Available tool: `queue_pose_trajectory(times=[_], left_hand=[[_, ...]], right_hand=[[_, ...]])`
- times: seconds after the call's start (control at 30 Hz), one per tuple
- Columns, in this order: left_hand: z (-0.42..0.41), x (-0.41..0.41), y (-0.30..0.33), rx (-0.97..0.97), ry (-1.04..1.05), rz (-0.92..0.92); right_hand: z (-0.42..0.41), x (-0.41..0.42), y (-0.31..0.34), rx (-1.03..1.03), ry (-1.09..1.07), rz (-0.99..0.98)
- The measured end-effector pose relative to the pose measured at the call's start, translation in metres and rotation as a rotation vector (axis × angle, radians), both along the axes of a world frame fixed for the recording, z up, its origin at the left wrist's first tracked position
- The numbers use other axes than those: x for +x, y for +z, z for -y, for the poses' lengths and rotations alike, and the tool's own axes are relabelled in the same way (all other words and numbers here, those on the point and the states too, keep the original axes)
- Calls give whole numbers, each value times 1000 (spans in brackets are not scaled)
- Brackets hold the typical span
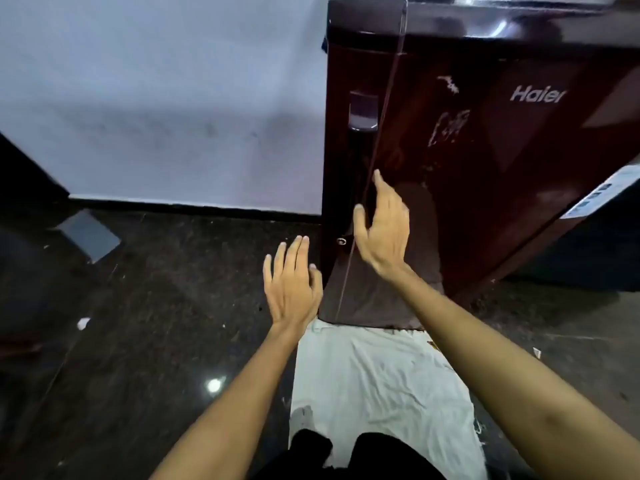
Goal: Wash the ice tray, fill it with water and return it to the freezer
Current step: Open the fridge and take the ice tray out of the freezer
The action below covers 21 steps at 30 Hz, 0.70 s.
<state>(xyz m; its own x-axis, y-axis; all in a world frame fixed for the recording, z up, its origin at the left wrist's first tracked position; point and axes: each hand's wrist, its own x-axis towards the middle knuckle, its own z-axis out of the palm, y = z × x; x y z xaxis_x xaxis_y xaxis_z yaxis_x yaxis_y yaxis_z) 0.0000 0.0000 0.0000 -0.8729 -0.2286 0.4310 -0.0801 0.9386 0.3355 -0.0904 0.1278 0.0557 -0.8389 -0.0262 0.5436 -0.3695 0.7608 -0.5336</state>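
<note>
Far left: dark speckled floor (pixel 156 306), mostly open, with a flat grey panel (pixel 88 237) lying near the white wall (pixel 156 116) and a small white scrap (pixel 83 323) beside it.

Left hand (pixel 292 282): fingers spread, empty, hovering over bare floor just left of the fridge's lower corner, not touching it.

Centre: white cloth (pixel 381 386) spread on the floor, its far edge meeting the fridge base.

Right hand (pixel 382 226): fingers open and loosely curved, empty, at the door's left edge below the recessed handle (pixel 362 112); contact with the door cannot be told.

Right: dark red fridge (pixel 485 150), door shut, standing close to the wall. Ice tray not visible.
</note>
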Motion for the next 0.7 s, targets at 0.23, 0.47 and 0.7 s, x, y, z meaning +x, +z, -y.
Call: queue_pose_trajectory(times=[0.23,0.47,0.7], left_hand=[[16,-62,18,234,-242,-18],[-8,-111,49,580,-509,252],[-16,-114,49,663,-488,230]], right_hand=[[46,-19,37,-438,-97,61],[57,-20,47,-617,-138,113],[56,-16,50,-588,-136,120]])
